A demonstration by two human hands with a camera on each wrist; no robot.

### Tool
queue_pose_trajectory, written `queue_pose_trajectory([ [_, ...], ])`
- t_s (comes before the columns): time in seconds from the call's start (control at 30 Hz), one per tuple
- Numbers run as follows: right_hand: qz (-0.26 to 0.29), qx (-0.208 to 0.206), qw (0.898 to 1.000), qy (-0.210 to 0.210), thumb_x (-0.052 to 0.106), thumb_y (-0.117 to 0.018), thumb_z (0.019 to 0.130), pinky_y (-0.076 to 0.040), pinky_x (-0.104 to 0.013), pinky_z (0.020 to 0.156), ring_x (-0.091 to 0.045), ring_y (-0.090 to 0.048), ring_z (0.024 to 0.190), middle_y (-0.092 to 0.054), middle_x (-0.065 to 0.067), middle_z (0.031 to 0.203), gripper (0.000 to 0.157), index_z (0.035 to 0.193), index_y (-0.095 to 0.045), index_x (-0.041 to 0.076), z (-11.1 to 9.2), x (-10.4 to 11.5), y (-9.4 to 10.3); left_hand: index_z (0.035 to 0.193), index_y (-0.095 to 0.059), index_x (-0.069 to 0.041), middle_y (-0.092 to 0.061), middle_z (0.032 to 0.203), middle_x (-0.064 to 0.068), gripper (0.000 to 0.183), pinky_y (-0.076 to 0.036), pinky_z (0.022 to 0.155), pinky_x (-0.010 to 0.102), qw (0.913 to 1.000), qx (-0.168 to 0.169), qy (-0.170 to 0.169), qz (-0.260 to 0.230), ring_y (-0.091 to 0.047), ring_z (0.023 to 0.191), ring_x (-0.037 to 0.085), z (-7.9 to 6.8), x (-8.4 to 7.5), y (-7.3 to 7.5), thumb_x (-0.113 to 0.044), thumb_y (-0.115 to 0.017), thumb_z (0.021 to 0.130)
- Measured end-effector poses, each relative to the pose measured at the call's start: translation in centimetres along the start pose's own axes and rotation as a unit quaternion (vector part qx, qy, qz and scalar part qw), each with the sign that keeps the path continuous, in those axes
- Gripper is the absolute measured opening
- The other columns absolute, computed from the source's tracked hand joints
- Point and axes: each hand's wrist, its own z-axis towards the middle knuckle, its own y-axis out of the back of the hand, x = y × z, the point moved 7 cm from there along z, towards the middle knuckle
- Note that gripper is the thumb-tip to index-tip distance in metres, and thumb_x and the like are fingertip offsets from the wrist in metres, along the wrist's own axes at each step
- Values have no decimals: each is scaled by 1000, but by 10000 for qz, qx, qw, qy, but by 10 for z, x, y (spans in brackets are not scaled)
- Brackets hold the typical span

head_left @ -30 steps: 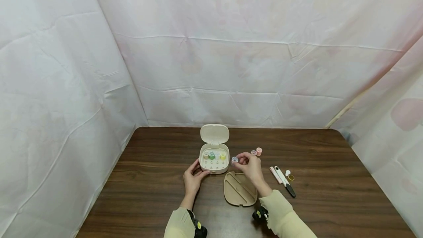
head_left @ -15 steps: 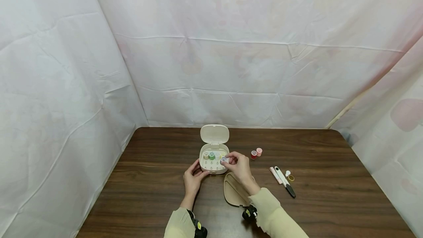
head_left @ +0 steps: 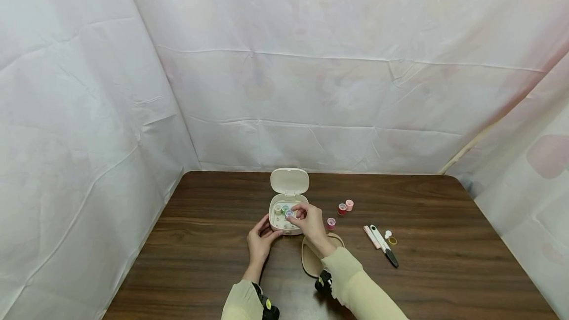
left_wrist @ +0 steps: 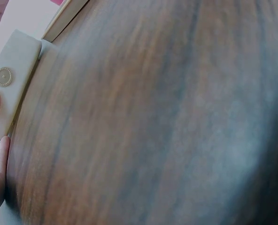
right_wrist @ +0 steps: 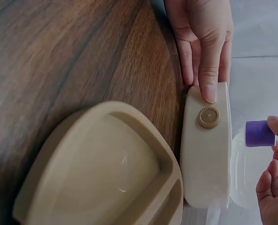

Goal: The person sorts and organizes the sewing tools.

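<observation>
A cream sewing box [head_left: 293, 231] stands on the table with its lid [head_left: 289, 180] raised at the back. My left hand [head_left: 259, 243] holds its left front corner, thumb on the front wall beside the round tan button [right_wrist: 209, 117] and fingers along the side. Between thumb and fingertips my right hand [head_left: 312, 223] pinches a purple thread spool [right_wrist: 259, 133] over the box. Inside, a beige spool [head_left: 278, 209] and a green spool [head_left: 285, 208] sit in the back row; the right hand hides the row's right part. Bare pegs show in front.
The tan divided tray [right_wrist: 106, 164] lies right of the box, partly under my right forearm. Beyond it stand a magenta spool [head_left: 331, 223], a red spool [head_left: 342, 209] and a pink spool [head_left: 349, 205]. Farther right lie a white-and-black tool [head_left: 384, 246], a pink strip [head_left: 371, 237] and a yellow ring [head_left: 392, 241].
My right hand has carried the purple spool leftward from beside the box to over its middle. The magenta spool, earlier hidden by that hand, now shows. The left hand has stayed in place.
</observation>
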Motion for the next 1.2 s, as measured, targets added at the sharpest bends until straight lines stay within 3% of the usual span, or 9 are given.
queue_pose_trajectory([
  [0.17,16,58,10000,23,4,-79,63,-36,-13,42,-7,-43,51,-53,-11,58,20,77,-65,0,3,0,-9,115,-48,18,-51,103,39,56,-45,77,53,10000,2,-13,-33,-50,94,50,0,1,1,17,-70,63],
  [1.2,-686,300,9969,244,2,-81,57,-36,-16,43,-2,-37,46,-44,3,47,22,73,-66,0,17,-12,-43,114,-49,18,-52,103,38,57,-45,77,55,9999,19,-131,-69,-49,95,50,0,1,1,16,-71,62],
])
